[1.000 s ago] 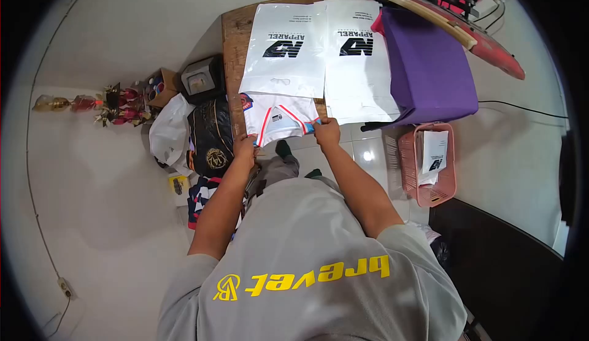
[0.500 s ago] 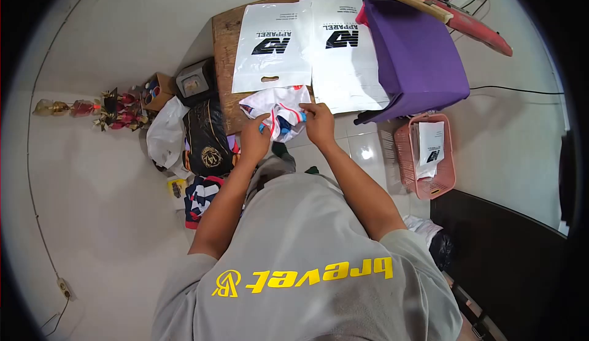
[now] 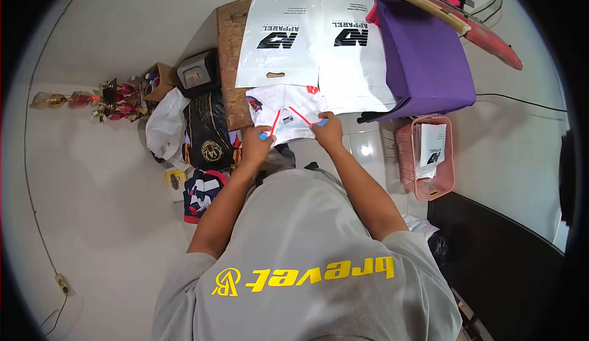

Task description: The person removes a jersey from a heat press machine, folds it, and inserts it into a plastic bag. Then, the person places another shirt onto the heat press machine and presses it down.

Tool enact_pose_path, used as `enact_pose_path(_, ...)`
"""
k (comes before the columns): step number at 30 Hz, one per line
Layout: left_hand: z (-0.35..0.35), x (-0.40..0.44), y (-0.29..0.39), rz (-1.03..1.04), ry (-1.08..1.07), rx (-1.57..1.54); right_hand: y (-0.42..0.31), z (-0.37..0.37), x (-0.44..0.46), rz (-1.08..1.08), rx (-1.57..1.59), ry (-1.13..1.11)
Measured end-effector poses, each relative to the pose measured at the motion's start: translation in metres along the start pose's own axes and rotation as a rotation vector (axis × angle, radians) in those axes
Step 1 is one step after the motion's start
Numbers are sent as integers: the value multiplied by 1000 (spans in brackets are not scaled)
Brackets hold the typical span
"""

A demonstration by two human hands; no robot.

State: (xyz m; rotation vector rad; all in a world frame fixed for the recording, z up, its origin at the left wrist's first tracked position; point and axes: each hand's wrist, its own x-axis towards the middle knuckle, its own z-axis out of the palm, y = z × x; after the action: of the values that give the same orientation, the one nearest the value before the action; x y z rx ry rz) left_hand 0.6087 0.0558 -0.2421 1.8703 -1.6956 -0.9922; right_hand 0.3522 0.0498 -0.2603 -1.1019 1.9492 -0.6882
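A white jersey (image 3: 289,105) with red stripes and blue edges lies partly on the wooden table (image 3: 233,53), its near edge held up over the front side. My left hand (image 3: 256,143) grips its blue edge on the left. On the right, my right hand (image 3: 328,131) pinches the other blue edge. Just beyond the jersey lies a white plastic bag (image 3: 279,40) with a handle hole and black "APPAREL" print. Beside it are more white bags (image 3: 354,65) of the same kind.
A purple fabric box (image 3: 429,65) stands at the table's right side. Below it is a pink basket (image 3: 450,157) holding white bags. To the left are a black bag (image 3: 208,129), a white sack (image 3: 164,123) and folded clothes (image 3: 202,194). A red board (image 3: 491,45) juts in at upper right.
The jersey was bunched between my hands half a second ago and is now spread flatter, with its neckline stripes showing. My hands have moved a little farther apart.
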Motion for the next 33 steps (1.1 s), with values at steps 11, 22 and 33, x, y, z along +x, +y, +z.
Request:
enact_pose_path(11, 24, -2, 62, 102, 36, -4, -43, -1, -39, -524, -286, 48)
enact_pose_path(22, 45, 18, 76, -84, -273, -352, -54, -37, -50, -523, -270, -334)
enact_pose_path(33, -4, 35, 107, 284, -273, 23, -41, -25, -31, -441, -249, -80)
